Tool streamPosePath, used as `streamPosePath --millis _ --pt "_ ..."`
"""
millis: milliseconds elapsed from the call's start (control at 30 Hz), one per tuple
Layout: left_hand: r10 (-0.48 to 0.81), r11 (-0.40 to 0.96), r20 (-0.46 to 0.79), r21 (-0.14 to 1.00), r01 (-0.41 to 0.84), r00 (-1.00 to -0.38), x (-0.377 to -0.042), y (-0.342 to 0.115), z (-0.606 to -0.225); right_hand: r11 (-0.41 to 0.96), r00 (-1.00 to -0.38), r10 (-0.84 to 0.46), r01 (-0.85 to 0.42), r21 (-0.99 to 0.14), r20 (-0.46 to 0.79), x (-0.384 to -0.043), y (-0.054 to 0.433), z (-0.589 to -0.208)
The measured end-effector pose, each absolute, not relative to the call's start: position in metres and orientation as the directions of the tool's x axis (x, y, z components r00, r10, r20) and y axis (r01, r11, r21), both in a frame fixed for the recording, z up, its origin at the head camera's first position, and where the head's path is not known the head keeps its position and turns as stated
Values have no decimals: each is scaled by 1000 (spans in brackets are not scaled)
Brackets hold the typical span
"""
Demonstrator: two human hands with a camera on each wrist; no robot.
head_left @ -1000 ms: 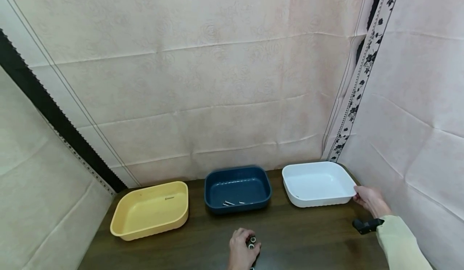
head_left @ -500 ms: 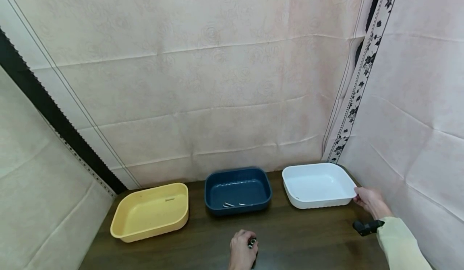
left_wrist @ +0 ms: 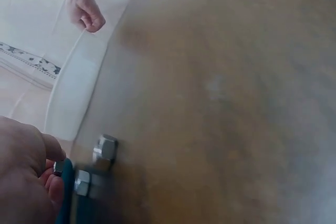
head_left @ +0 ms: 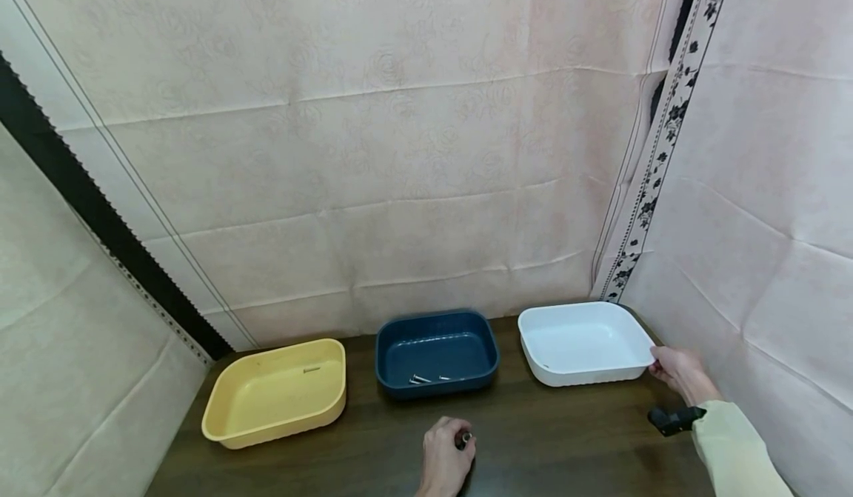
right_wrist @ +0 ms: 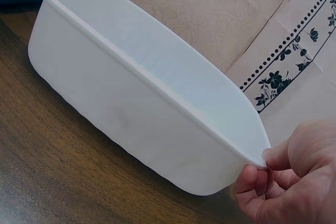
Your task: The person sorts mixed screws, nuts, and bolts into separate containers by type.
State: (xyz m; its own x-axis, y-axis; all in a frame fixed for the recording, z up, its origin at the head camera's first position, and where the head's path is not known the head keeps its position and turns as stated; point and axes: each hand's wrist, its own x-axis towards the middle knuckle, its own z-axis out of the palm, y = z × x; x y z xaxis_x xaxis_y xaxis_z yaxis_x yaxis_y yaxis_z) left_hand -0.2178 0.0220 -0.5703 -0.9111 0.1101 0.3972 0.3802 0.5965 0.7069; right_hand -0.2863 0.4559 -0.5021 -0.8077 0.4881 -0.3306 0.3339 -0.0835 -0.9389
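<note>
My right hand [head_left: 683,371] pinches the near right corner of the white tray [right_wrist: 121,103] between thumb and curled fingers, as the right wrist view shows close up. Low in the middle of the head view, my left hand [head_left: 445,452] is over the table in front of the blue tray [head_left: 436,392]. Its fingers curl around a silver hex nut [left_wrist: 59,168]. Just beyond the fingertips in the left wrist view are two more shiny nuts, one upper nut [left_wrist: 105,150] and one lower nut [left_wrist: 82,182], slightly blurred. The palm side is hidden in the head view.
Several small screws [head_left: 420,379] lie in the blue tray. At the left stands a yellow tray [head_left: 273,430] holding one small screw [head_left: 311,369]. Pale cloth walls [head_left: 400,149] enclose the brown table [head_left: 546,438] at the back and sides.
Two round metal ends showed at the left fingers a second ago; now one shows, with the fingers drawn closer around it. The right hand keeps its pinch on the tray.
</note>
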Motion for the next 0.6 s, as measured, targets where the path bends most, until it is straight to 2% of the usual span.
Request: streamPosePath --millis 600 --pt "133 471 552 696 542 -823 -228 60 -538 -84 -811 491 318 -944 -317 -282 452 -499"
